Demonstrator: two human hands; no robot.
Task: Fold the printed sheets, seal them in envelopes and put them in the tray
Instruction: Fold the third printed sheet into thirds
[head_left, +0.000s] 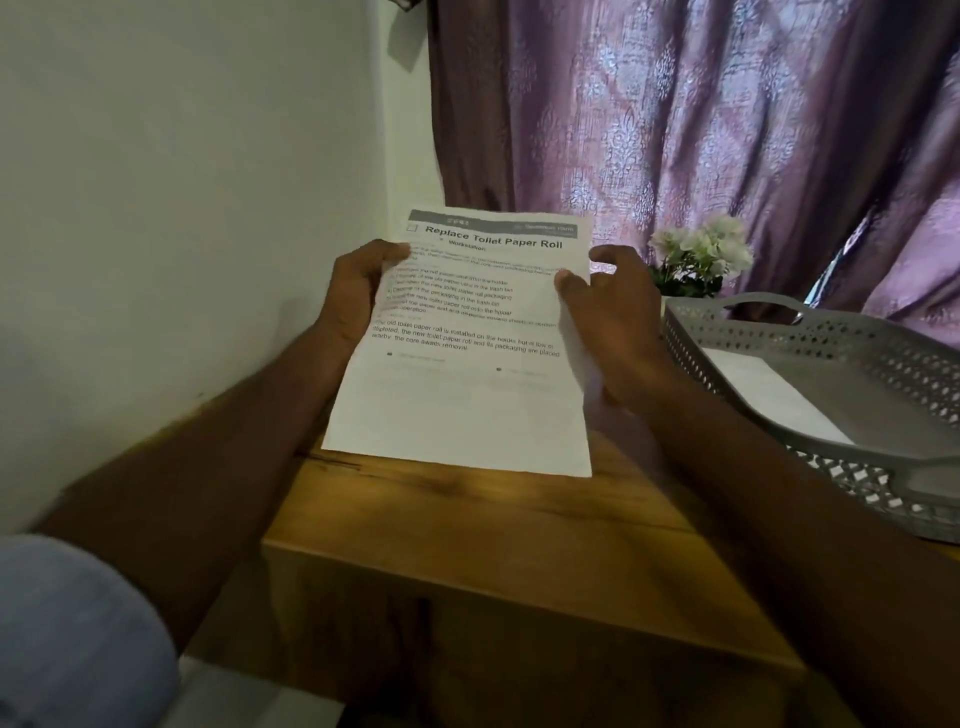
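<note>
Left hand (358, 291) pinches printed sheet (462, 364) at its left edge; sheet held unfolded above wooden table (519, 545). Right hand (613, 317) grips its right edge. Grey tray (779, 332) at right holds a white envelope (774, 395).

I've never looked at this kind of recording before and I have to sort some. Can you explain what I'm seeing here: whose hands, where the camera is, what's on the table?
There is no machine here. The single picture comes from a camera worn on a person's head, looking down at their own bare hands. The left hand and right hand each grip a side edge of a printed sheet, not yet folded, headed "Replace Toilet Paper Roll", held up over a wooden table. To the right sits a grey perforated tray with something flat and white, perhaps an envelope, in it. Behind are white flowers and a purple curtain.
</note>
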